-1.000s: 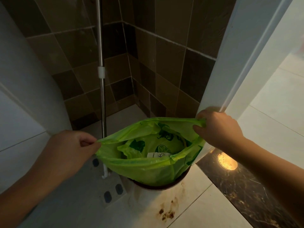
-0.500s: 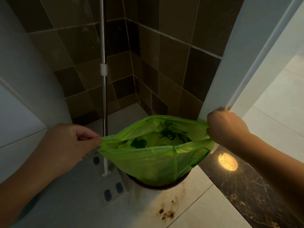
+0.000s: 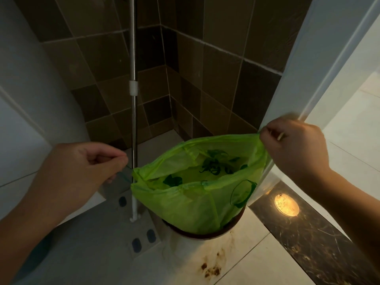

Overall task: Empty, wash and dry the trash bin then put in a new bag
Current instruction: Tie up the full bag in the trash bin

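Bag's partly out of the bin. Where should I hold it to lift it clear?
Grip the green bag at its top rim, at opposite ends, from above, where the left hand and right hand pinch it. Its lower part sits inside the bin, so pulling straight up probably frees it.

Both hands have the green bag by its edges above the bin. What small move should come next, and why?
Probably lift straight up a little more. The left hand and right hand each pinch an edge of the bag, stretched open between them, yet its lower part sits inside the bin. Raising both hands evenly should clear the rim without spilling.
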